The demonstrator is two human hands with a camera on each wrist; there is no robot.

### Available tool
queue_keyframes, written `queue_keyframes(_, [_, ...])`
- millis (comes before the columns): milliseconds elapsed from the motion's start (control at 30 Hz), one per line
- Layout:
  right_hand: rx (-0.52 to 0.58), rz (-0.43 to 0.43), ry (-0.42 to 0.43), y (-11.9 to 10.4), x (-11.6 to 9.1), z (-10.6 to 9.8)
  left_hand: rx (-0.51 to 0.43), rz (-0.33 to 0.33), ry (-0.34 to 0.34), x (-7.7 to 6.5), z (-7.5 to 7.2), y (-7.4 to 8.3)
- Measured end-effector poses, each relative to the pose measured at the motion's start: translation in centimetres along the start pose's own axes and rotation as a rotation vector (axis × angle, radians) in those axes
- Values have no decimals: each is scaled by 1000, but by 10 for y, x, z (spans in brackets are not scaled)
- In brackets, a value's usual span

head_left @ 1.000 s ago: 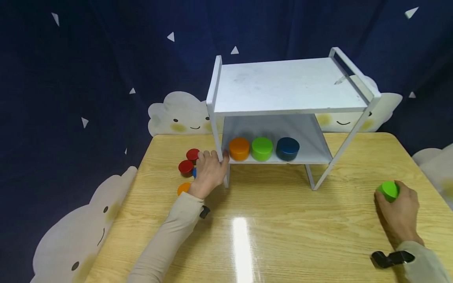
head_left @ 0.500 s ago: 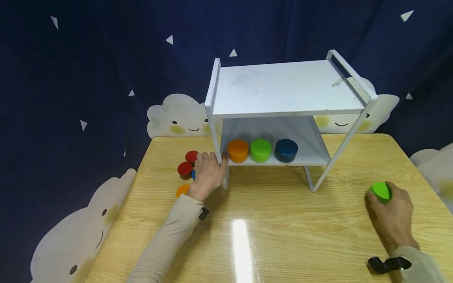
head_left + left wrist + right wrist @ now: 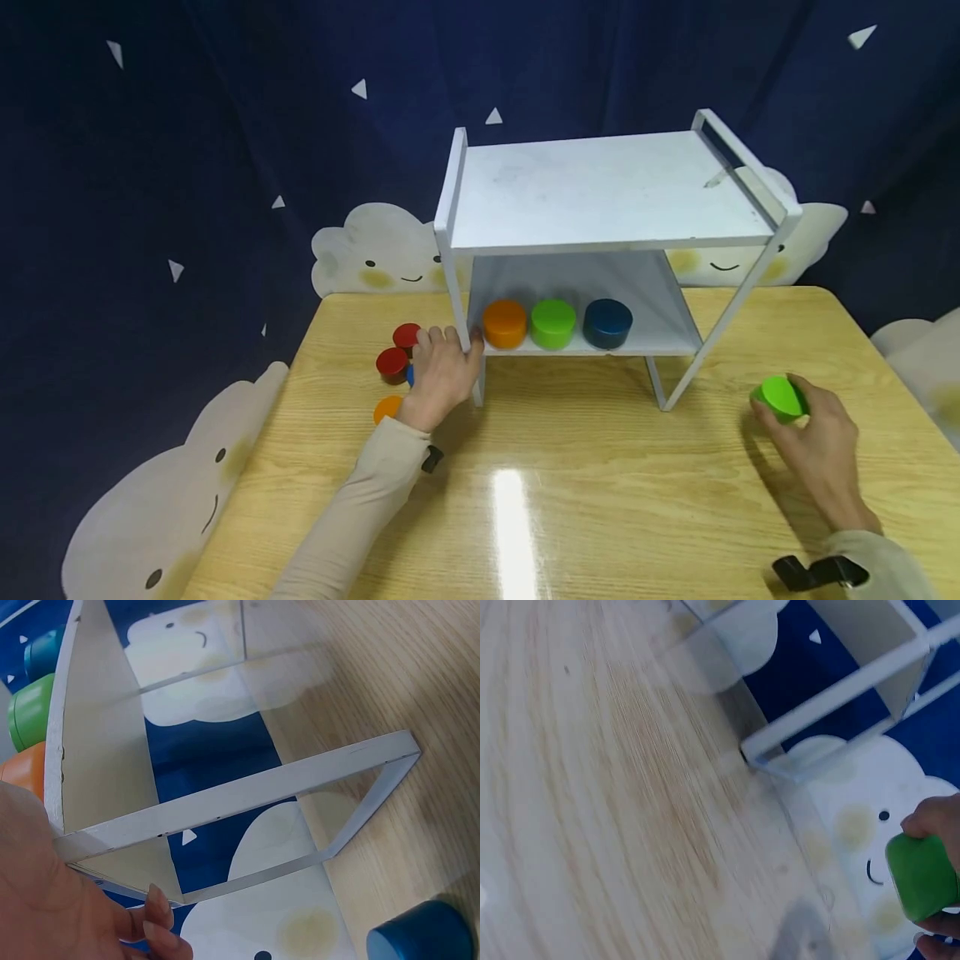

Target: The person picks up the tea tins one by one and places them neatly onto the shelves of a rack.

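Note:
My right hand holds a bright green round block between thumb and fingers, over the right part of the table. The right wrist view shows this green block at the right edge, its side turned to the camera. My left hand grips the left front post of a white two-tier shelf, thumb inside and fingers outside. On the lower tier stand an orange block, a lime green block and a dark blue block in a row, the orange one nearest my left thumb.
Left of the shelf lie two red blocks, an orange block and a blue block, partly hidden by my left hand in the head view. The wooden table runs back to a dark blue curtain with clouds.
My right hand has carried the green block leftward, toward the shelf, and its shadow now lies farther from it. My left hand stays on the post.

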State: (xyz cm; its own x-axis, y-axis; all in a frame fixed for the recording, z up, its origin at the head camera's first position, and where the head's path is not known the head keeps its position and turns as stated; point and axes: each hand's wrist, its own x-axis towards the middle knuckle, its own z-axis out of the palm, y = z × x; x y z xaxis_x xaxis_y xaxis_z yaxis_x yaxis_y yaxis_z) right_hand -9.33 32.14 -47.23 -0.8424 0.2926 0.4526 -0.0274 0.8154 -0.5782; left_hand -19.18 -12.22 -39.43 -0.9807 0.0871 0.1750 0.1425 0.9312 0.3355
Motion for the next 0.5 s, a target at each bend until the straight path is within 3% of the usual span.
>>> queue_keyframes(267, [41,-113,25,-25,-6,2,-2,11,28,1,0,0])
queue_keyframes(500, [99,-186,37,-40,-7,2,-14,-7,1,0,-1,0])
